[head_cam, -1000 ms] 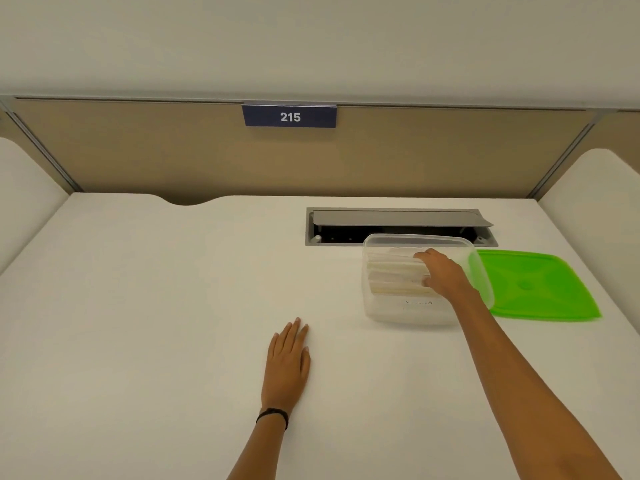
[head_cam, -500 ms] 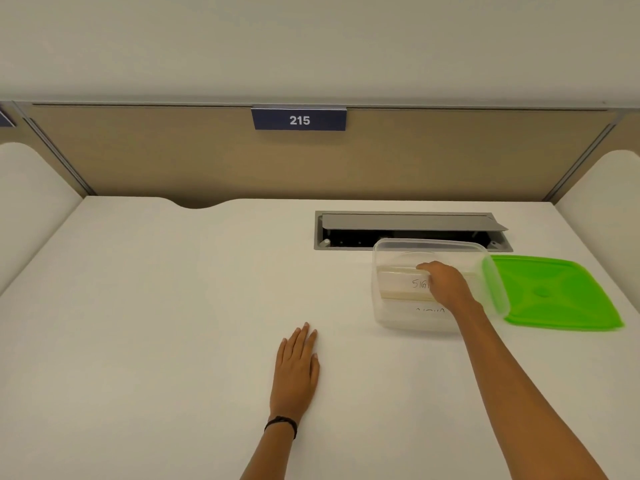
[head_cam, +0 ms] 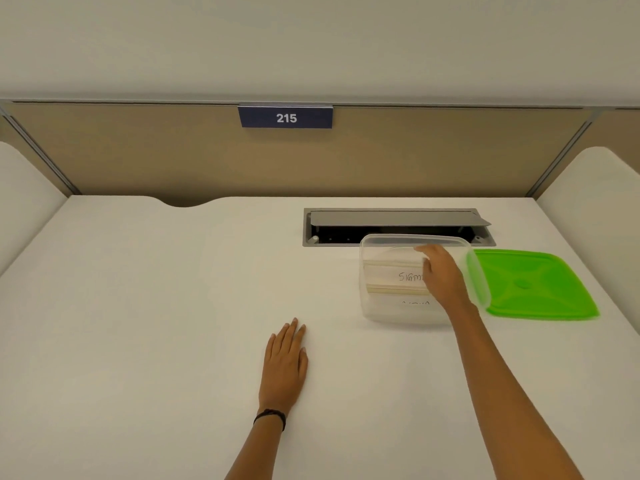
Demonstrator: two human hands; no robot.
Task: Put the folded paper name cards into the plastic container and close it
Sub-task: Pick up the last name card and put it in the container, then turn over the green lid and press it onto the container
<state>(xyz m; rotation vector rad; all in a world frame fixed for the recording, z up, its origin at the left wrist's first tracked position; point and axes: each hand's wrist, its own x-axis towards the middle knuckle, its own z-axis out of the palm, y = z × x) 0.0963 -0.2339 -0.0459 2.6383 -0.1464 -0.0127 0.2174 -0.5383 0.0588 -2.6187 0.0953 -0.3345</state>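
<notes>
White bench (head_cam: 138,306) fills the view, closed in behind by a tan panel carrying a blue sign (head_cam: 286,117) marked 215. Taking the container as the landmark and going left to right: well to its left and nearer the person, the left hand (head_cam: 284,362) lies flat and palm-down on the bench, fingers together, with nothing in its grip; a dark band circles the wrist. Just behind the container sits a grey cable hatch (head_cam: 398,225) sunk into the bench, its flap raised.

The clear plastic container (head_cam: 381,306) stands open. Inside lie the folded name cards (head_cam: 391,277), at least 2 layers, the top one showing handwriting. The right hand (head_cam: 443,277) reaches in over them, fingers bent down on the stack; whether its grip pinches a card or merely presses is not clear. Touching the container's right side, the green lid (head_cam: 533,285) lies flat on the bench.

Judging from this, loading looks done or nearly so, since no cards lie outside; fitting the lid remains.

The hand covers the end of the writing, a lower card's lettering is too faint to read, and the card count cannot be told.
</notes>
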